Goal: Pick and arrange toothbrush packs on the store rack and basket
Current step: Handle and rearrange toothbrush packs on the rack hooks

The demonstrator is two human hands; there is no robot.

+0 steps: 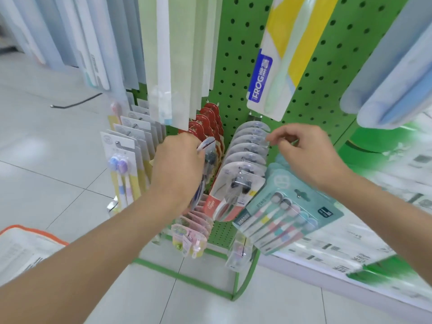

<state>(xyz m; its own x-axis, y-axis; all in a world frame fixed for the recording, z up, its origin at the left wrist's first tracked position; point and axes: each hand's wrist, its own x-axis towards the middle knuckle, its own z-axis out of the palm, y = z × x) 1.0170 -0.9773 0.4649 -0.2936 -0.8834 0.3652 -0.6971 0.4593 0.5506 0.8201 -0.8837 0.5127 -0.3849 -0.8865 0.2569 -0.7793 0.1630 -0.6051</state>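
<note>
The right hand's fingers are pressed together, pinching the top edge of a clear pack far back in the Colgate row. That row hangs on a hook of the green rack. The left hand has its fingers curled round a blue-and-white pack, held edge-on just in front of the red packs and beside the Colgate row. A teal pack hangs under the right wrist, and pink packs hang lower. A FROG pack hangs above. An orange-edged container, blurred, sits on the floor at lower left.
</note>
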